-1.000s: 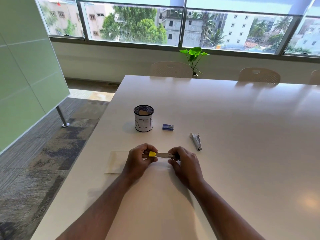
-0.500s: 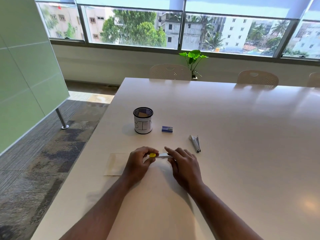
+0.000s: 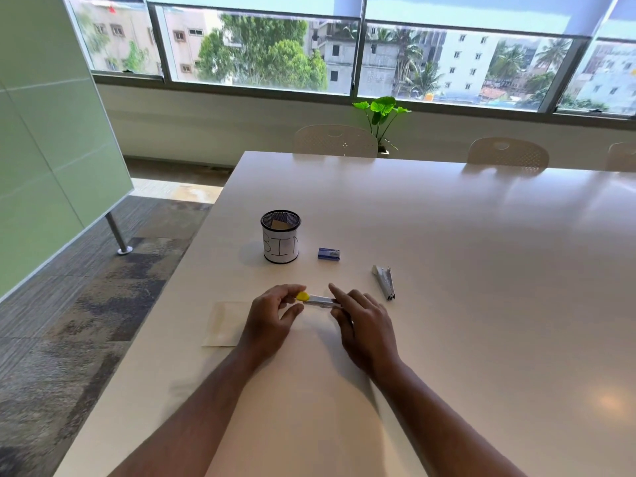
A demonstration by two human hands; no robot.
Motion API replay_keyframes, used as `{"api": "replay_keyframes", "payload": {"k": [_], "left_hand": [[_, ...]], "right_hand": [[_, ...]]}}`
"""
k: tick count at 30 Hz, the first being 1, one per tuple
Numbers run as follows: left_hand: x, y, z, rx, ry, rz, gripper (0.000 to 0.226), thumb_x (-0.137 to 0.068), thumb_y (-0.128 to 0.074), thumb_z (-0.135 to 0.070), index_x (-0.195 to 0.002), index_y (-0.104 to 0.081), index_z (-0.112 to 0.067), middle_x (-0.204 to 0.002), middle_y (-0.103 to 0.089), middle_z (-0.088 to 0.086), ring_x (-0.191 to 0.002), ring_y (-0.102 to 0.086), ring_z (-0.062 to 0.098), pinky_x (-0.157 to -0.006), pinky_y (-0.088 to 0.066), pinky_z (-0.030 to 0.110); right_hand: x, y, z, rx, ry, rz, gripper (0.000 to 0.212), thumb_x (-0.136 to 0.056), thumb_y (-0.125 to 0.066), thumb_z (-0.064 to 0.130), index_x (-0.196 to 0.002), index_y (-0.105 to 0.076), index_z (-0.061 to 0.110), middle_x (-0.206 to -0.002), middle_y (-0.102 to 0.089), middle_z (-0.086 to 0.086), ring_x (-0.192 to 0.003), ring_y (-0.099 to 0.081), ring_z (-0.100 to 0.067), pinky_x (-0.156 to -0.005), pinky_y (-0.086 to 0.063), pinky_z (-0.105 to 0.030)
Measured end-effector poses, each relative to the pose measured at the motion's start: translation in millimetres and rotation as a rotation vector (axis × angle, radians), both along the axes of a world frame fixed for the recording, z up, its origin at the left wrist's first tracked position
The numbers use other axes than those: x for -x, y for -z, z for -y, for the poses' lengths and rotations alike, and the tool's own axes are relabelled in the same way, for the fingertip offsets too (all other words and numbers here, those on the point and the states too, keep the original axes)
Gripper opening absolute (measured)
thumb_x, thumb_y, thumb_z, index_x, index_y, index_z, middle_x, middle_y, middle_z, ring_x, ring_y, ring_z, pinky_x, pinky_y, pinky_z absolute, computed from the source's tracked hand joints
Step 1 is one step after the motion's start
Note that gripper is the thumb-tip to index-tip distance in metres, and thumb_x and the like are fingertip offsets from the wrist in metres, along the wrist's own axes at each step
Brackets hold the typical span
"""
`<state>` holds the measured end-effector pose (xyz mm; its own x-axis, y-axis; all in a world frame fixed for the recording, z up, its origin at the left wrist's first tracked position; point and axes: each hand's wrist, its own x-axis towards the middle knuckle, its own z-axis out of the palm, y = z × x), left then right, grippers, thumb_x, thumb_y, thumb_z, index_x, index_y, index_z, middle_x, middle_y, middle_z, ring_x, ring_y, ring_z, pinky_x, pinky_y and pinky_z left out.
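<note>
From the head camera, both hands meet just above the near part of a white table [image 3: 447, 270]. The left hand [image 3: 272, 318] pinches the yellow end of a small stapler [image 3: 318, 299] between thumb and curled fingers. The stapler lies level between the two hands, a little above the tabletop. The right hand [image 3: 364, 325] has its fingers stretched fairly straight and rests them on the stapler's metal end. Its thumb is partly hidden, so a pinch there cannot be told.

Under the left hand, a pale sheet of paper [image 3: 223, 323] lies flat near the table's left edge. Farther back stands a mesh cup [image 3: 280, 247] lettered "BIN". A small blue box [image 3: 328, 254] lies just right of the cup. A grey stapler [image 3: 384, 282] lies near the right hand, apart from it.
</note>
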<state>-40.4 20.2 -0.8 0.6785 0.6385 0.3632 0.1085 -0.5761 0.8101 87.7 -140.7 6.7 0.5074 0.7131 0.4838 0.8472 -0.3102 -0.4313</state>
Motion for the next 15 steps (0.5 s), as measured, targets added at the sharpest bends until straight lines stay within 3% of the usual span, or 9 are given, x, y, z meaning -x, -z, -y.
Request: {"api": "replay_keyframes", "payload": {"k": [3,7,11,15], "left_hand": [[-0.8,0.0,-0.4,0.037,-0.031,0.017,0.048,-0.093,-0.071,-0.004,-0.137,-0.062,-0.019,-0.116,-0.071,-0.008,-0.1,-0.069,0.009,-0.092,-0.057,0.024],[0.1,0.1,-0.8,0.081,-0.117,0.058,0.044,-0.096,-0.061,0.0,-0.137,-0.059,-0.016,-0.109,-0.072,-0.006,-0.092,-0.067,0.001,-0.08,-0.051,0.007],[0.5,1.0,-2.1,0.092,-0.169,0.066,0.038,-0.096,-0.061,0.0,-0.131,-0.062,-0.016,-0.102,-0.074,-0.006,-0.09,-0.068,0.0,-0.079,-0.05,0.006],[-0.1,3.3,-1.8,0.085,-0.156,0.078,0.033,-0.096,-0.06,0.001,-0.124,-0.065,-0.017,-0.095,-0.075,-0.007,-0.088,-0.069,0.003,-0.081,-0.054,0.012]], "right_hand": [[1.5,-0.3,-0.7,-0.007,0.003,0.007,0.042,-0.101,-0.062,0.023,-0.143,-0.061,0.025,-0.107,-0.071,0.004,-0.092,-0.061,-0.02,-0.08,-0.051,-0.037],[1.2,1.2,-2.0,-0.007,-0.002,0.057,0.037,-0.101,-0.058,0.026,-0.138,-0.065,0.027,-0.107,-0.071,0.006,-0.094,-0.062,-0.02,-0.081,-0.051,-0.037],[1.4,0.5,-3.3,-0.035,-0.004,0.073,0.035,-0.1,-0.064,0.022,-0.135,-0.067,0.025,-0.103,-0.072,0.005,-0.092,-0.063,-0.023,-0.08,-0.053,-0.04],[-2.6,2.4,-1.5,-0.232,0.045,0.002,0.033,-0.098,-0.067,0.017,-0.131,-0.07,0.018,-0.098,-0.071,0.003,-0.085,-0.064,-0.021,-0.075,-0.054,-0.036]]}}
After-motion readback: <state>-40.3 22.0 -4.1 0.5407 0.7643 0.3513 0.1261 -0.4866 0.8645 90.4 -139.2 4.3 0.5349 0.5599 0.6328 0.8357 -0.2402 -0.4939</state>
